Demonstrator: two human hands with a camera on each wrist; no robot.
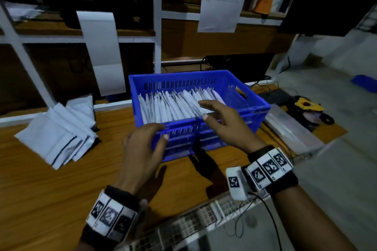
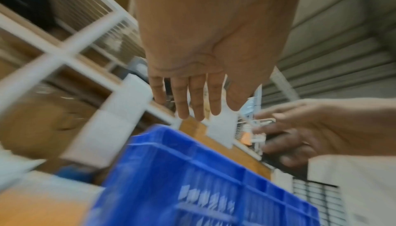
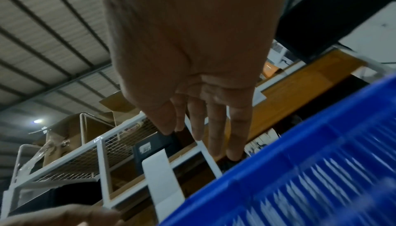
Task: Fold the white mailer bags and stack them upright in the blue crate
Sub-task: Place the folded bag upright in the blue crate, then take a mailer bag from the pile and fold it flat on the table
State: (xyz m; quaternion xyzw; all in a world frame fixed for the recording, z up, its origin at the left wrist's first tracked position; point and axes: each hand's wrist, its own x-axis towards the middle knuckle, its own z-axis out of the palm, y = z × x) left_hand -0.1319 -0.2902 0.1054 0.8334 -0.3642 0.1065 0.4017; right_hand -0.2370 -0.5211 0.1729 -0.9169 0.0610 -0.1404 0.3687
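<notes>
Two hands hover at the blue crate in the head view, both with fingers extended and nothing held. The left hand hangs in front of the crate's near wall, fingertips close to the near rim; whether they touch it I cannot tell. The right hand reaches over the near rim, its fingers spread above the folded mailer bags, which stand on edge in a packed, leaning row across the crate's inside. The crate sits on a wooden table. Left of it, apart from the crate, lies a loose pile of unfolded white mailers, fanned and overlapping.

From the left wrist, the left hand shows its palm with four straight fingers close together, empty, above the blurred crate wall. The right hand shows at the right edge, fingers loosely spread.

From the right wrist, the right hand is likewise flat and empty, fingers straight, with the crate's slotted wall below it.
</notes>
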